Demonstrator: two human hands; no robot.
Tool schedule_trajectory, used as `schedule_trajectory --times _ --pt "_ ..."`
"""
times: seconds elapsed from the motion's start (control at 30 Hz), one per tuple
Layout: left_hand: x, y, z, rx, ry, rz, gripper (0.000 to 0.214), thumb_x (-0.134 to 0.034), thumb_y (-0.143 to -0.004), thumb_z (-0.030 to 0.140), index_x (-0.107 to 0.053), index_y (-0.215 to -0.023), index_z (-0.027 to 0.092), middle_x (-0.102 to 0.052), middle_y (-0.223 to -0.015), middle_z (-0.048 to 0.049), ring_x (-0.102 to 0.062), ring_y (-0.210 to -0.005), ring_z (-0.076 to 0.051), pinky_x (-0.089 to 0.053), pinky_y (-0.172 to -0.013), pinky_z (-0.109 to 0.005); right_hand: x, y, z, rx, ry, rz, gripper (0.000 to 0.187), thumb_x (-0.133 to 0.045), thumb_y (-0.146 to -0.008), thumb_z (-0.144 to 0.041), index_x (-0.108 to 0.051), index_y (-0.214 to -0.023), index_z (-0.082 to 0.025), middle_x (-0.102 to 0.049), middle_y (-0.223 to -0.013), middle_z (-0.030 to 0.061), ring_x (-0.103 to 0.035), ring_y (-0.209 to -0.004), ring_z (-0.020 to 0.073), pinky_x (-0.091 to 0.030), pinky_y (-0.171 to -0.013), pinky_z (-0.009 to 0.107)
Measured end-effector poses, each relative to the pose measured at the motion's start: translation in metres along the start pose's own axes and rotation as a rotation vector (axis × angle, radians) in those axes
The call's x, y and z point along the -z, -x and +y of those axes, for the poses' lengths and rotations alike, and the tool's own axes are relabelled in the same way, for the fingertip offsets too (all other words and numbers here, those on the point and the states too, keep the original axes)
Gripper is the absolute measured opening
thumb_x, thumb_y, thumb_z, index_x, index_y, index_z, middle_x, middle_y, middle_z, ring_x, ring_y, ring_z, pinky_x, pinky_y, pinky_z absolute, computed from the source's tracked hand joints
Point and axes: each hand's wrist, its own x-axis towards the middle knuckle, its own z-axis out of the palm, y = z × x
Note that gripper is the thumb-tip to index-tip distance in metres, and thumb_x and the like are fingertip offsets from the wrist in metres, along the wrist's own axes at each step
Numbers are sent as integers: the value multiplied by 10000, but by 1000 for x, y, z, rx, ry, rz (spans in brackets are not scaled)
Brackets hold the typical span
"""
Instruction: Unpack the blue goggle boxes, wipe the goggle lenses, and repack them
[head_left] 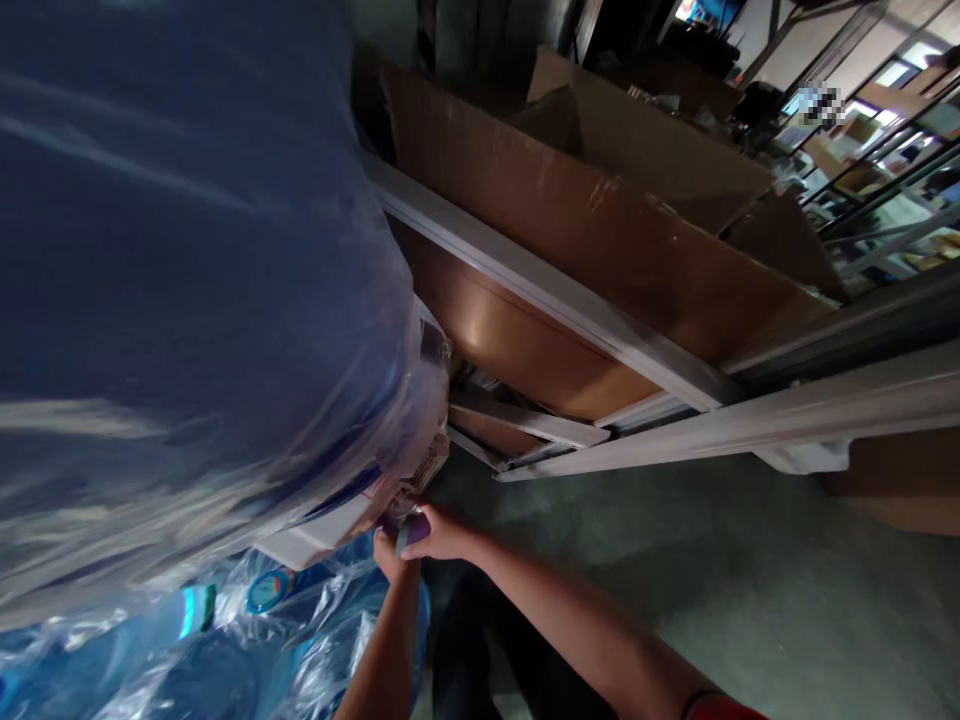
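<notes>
A small purple-and-grey object is held low at the edge of a large dark-blue bulk wrapped in clear film. My right hand is closed around its right side, fingers by the lower edge of the wrapped bulk. On its other side my left hand is closed against it too, its fingers partly hidden. The object's exact kind is too small and dim to make out. Just above the hands, a white board-like piece and crumpled film stick out from under the blue bulk.
Large blue water bottles under clear film lie at lower left. A grey metal rack beam crosses on the right, with an open cardboard box on it. Grey floor extends at lower right. Further shelving stands at upper right.
</notes>
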Motion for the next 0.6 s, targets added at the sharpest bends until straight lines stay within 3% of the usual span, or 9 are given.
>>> schedule_trajectory --times 0.17,0.43,0.6 --pt "3 6 -3 -8 81 -4 337 -610 -957 445 -634 -1187 200 -633 -1226 -70 -620 -1110 -266 -536 -951 -435 -2 -3 -5 6 -125 39 942 -887 -652 -238 -471 -1495 -305 -712 -1282 23 -704 -1115 237 -568 -937 319" --pt "9 11 2 16 154 26 377 -631 -946 449 -626 -1199 170 -652 -1169 -69 -643 -1071 -263 -556 -919 -441 -10 -6 -15 -43 -196 151 641 -859 -697 -214 -613 -1288 -191 -713 -1266 89 -682 -1175 262 -542 -1011 368" --pt "10 13 6 22 186 49 358 -640 -943 442 -633 -1167 163 -654 -1141 -65 -648 -1034 -248 -564 -887 -425 -12 -3 -20 -48 -209 195 596 -863 -668 -188 -633 -1217 -213 -712 -1251 77 -666 -1192 263 -522 -1039 371"
